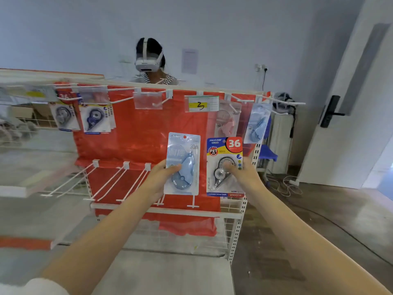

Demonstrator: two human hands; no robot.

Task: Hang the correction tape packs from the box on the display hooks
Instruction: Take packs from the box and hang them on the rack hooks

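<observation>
Two packs in hand at once here, one per side. Left hand [163, 175] has its thumb across the front of the pale blue 30m correction tape pack [182, 165], fingers behind it, pack upright. Right hand [238, 170] pinches the JINUO "36" correction tape pack [225, 166] the same way, thumb right on the blister. Both are held up in front of the red-backed display rack [138, 135], roughly between the two rows of hooks.

If I were hanging these, I'd go one at a time. The blue one looks like it matches the blue pack [256, 124] already hanging on the upper right hook [282, 102], and the "36" card matches the ones on the upper left hooks [66, 99], so sort by type. The bare lower hooks [106, 184] are an option too.

The trick is the hang hole at the top of the card: both thumbs sit low on the packs, which leaves the top free, good. Line the hole up with the hook tip, keep the card square to the wire, then slide it back. Those wires are thin and long, so tilting the card would probably snag it.

No box in view, can't say how many are left.
</observation>
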